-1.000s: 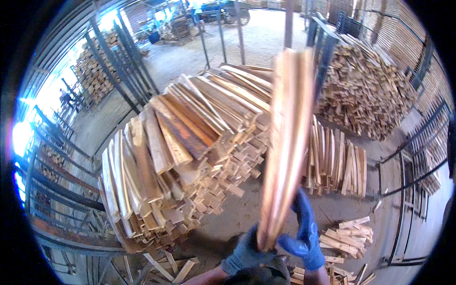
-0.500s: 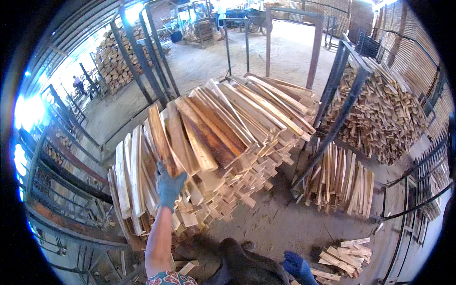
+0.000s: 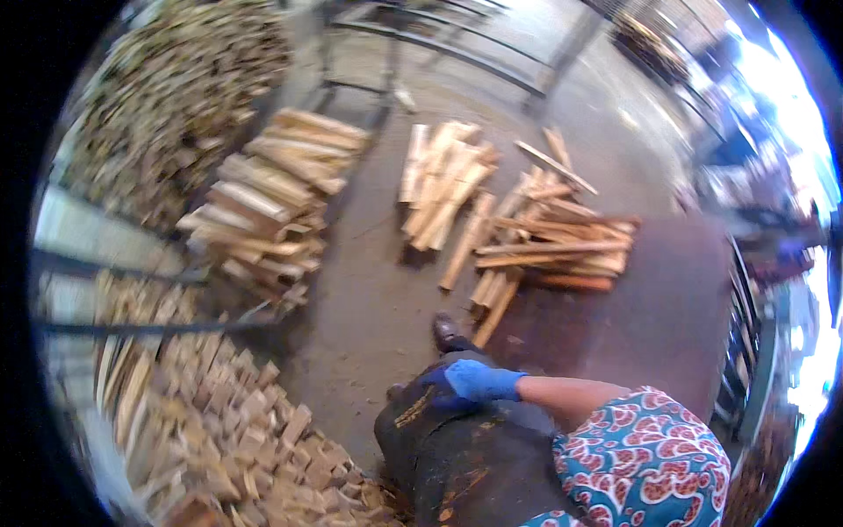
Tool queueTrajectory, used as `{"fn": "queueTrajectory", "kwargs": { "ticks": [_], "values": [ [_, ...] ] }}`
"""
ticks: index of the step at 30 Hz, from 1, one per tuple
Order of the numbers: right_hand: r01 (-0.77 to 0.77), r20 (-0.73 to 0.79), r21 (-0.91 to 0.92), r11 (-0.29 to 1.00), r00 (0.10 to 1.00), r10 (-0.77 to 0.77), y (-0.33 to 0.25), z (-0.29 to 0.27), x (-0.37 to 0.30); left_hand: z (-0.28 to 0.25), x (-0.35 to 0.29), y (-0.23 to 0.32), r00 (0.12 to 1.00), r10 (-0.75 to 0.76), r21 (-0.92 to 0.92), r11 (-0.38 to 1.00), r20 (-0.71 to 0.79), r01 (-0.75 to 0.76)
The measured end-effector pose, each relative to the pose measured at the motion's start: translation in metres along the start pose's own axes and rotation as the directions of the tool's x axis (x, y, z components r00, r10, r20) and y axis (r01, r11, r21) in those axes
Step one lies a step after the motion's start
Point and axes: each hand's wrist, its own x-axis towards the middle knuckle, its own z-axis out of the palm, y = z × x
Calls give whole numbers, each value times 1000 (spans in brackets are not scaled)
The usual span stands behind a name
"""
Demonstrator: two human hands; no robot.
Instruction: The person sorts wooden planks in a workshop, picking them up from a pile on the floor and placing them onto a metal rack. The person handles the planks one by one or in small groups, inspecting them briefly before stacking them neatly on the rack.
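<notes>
My right hand [image 3: 474, 384], in a blue glove with darker fingers, is in front of the dark apron [image 3: 465, 452]. Its fingers look apart and hold nothing that shows, though the picture is smeared. My left hand is out of the picture. Ahead of the right hand, a loose heap of wooden strips [image 3: 558, 241] lies crisscross at the edge of a brown flat surface [image 3: 632, 316]. To its left is a smaller bunch of pale wooden strips [image 3: 446, 184] on the floor.
A layered stack of strips [image 3: 272, 193] stands left, a large wood pile [image 3: 184, 97] behind it. More stacked wood ends [image 3: 263, 422] fill the lower left. Dark metal rails [image 3: 439, 44] cross the far side. My shoe [image 3: 446, 331] is on the grey floor [image 3: 360, 263].
My view has swung far to the right, away from the big stack where my left hand was touching a strip. The right hand is now in front of the apron; the left has left the picture.
</notes>
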Motion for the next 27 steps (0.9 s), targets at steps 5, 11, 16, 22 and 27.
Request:
{"fn": "queueTrajectory", "kwargs": {
  "ticks": [5, 11, 16, 22, 27],
  "values": [
    [-294, -22, 136, 946, 954, 299, 47, 0, -63, 82, -59, 115, 466, 339, -537, 741, 817, 403],
    [-468, -96, 348, 812, 844, 528, 98, -33, -106, 100, -121, 328, -6, 691, -610, 643, 723, 462],
    [-592, -272, 359, 721, 673, 688, 181, -57, -169, 105, -163, 401, -210, 701, -567, 687, 682, 455],
    [-776, -318, 388, 497, 393, 862, 268, -142, -204, 125, -172, 456, -346, 649, -495, 750, 677, 438],
    [-737, -523, 382, 557, 324, 788, 319, -156, -210, 160, -187, 483, -469, 589, -335, 787, 658, 518]
  ]
}}
